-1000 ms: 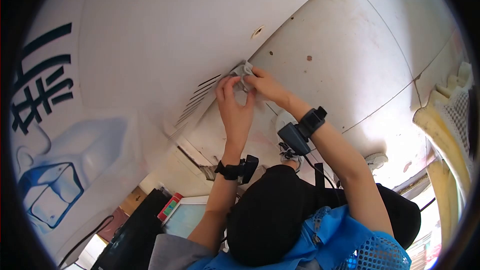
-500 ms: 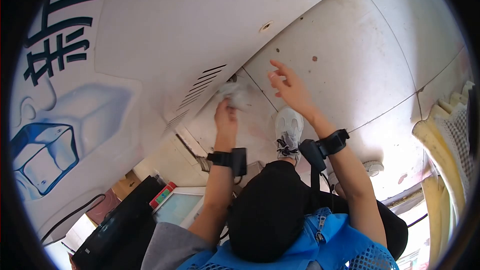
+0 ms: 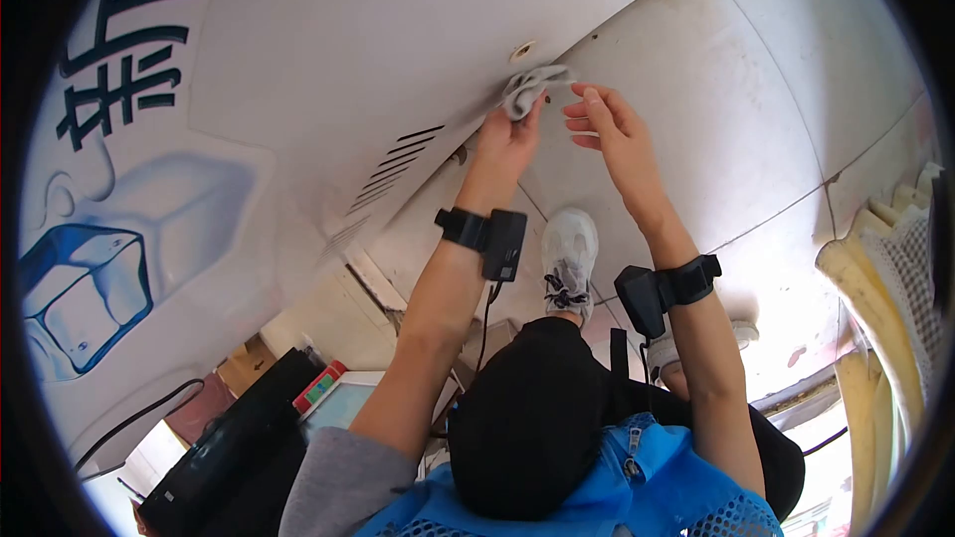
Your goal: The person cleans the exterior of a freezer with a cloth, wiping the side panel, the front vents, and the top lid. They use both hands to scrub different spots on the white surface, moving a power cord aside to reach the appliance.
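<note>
A crumpled grey cloth (image 3: 534, 89) lies in my left hand (image 3: 511, 137), whose fingers are closed on it. The cloth is against or very near the lower edge of a large white appliance (image 3: 328, 50), just under a small round fitting (image 3: 522, 51). To the right of the cloth hovers my right hand (image 3: 615, 127), its fingers curved and apart with nothing in them. Its fingertips come close to the cloth's right end; whether they touch cannot be made out.
Slotted vents (image 3: 398, 161) and an ice-cube picture (image 3: 90, 298) mark the appliance's side. Pale tiles (image 3: 716, 119) cover the floor around my white shoe (image 3: 570, 249). Yellowish padded material (image 3: 865, 288) stands at the right. A black box-like object (image 3: 224, 447) is at lower left.
My left hand has carried the cloth up and to the right along the appliance's lower edge. My right hand has shifted slightly up and right, so the hands are now closer together.
</note>
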Available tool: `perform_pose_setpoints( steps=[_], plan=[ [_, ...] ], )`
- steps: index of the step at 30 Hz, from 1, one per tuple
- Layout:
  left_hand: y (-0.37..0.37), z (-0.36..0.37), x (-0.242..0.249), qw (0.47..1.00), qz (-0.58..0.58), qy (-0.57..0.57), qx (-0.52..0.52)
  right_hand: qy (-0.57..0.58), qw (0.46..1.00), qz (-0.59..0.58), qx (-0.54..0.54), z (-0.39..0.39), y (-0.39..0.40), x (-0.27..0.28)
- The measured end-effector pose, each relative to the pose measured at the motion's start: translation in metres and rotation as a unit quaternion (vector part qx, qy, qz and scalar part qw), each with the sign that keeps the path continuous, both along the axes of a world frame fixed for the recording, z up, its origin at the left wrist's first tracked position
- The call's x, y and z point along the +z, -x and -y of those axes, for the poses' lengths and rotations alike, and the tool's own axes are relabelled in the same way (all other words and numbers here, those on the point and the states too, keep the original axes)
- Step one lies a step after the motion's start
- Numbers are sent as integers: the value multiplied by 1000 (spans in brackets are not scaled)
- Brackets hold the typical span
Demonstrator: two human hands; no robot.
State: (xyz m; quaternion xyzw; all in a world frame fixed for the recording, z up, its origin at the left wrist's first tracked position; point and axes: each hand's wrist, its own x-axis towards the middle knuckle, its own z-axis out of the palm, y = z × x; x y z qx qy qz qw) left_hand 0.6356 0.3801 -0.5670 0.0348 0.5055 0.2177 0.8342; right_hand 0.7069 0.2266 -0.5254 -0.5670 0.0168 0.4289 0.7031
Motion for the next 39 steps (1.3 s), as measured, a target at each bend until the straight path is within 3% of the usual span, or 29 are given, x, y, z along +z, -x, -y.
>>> perform_pose_setpoints(
  steps=[3, 5, 6, 8, 10, 13, 15, 17, 19, 21, 24, 27, 31, 33, 36, 38, 39],
  plan=[
    [55, -18, -4, 999, 20, -5, 26, 5, 1000, 4, -25, 7, -7, 3],
    [128, -60, -33, 995, 43, 72, 56, 5, 999, 9, -41, 11, -11, 2],
    [162, -72, -35, 995, 46, 52, 66, 6, 999, 7, -43, 13, -13, 1],
    [200, -82, -15, 996, 46, 31, 74, 11, 999, 4, -48, 17, -14, 1],
    [215, -85, 9, 991, -45, 26, 124, 16, 999, 2, -46, 19, -14, 3],
    [199, -83, 8, 985, -83, 31, 149, 18, 999, 2, -43, 20, -17, 5],
    [162, -68, 5, 996, 35, 62, 62, 14, 999, 2, -39, 18, -17, 6],
    [99, -49, 3, 995, 12, 89, 36, 11, 999, 0, -45, 19, -17, 6],
    [37, -19, 13, 990, 108, 90, -31, 16, 999, -1, -46, 20, -17, 9],
    [-10, 6, 13, 983, 155, -58, -80, 19, 999, 2, -49, 18, -19, 10],
    [-21, 7, 22, 991, 131, -15, -28, 23, 998, 10, -59, 17, -24, 12],
    [32, -15, 29, 994, 112, 18, 1, 28, 998, 9, -62, 18, -29, 15],
    [156, -63, 34, 997, 23, 27, 75, 24, 997, 7, -67, 21, -32, 12],
    [225, -88, 29, 990, -76, -59, 103, 25, 997, 3, -68, 22, -32, 9],
    [302, -113, 30, 978, -134, -92, 127, 28, 997, -6, -65, 24, -30, 9],
    [336, -125, 21, 957, -204, -198, 54, 23, 998, -11, -60, 24, -30, 10],
    [334, -125, 19, 957, -204, -199, 54, 22, 998, -11, -60, 25, -29, 11]
  ],
)
